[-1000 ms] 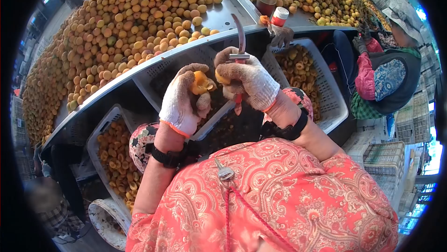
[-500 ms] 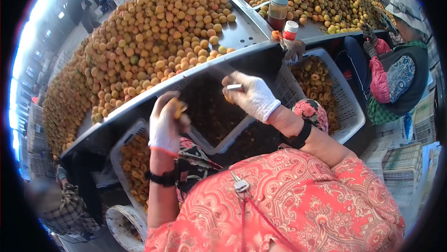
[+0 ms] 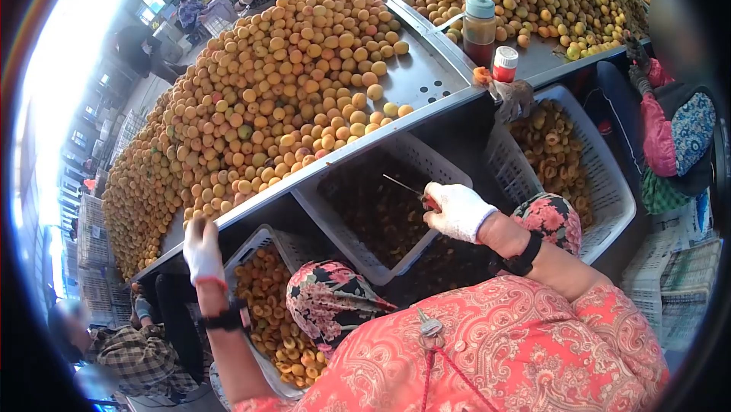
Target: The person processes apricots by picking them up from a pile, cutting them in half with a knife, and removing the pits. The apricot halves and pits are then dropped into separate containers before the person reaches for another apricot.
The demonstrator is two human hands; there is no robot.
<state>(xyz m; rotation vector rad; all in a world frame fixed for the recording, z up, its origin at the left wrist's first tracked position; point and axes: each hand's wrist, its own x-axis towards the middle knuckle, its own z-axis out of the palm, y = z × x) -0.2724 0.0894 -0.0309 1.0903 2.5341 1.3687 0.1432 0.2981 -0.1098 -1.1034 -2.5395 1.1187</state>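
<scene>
My right hand (image 3: 457, 210), in a white glove with bare fingertips, is closed around a small knife (image 3: 403, 183), its thin blade pointing up and left over a crate (image 3: 378, 269) of dark bits, probably pits. At the table's front edge, my left hand (image 3: 202, 250), gloved the same way, reaches up beside the heap of whole apricots (image 3: 266, 92). Its fingers are stretched out and slightly blurred, and no fruit shows in them. Below it, a crate (image 3: 266, 231) holds opened orange apricots (image 3: 278, 313).
A metal table edge (image 3: 335, 154) runs across in front of me. On it stand a bottle (image 3: 479, 31) and a red jar with a white lid (image 3: 505, 64). To the right is another crate (image 3: 609, 202) of cut fruit. People sit at both sides.
My left hand has moved left to the table edge, and the fruit piece it held is gone from it. My right hand has moved right and down; its knife blade now shows clearly.
</scene>
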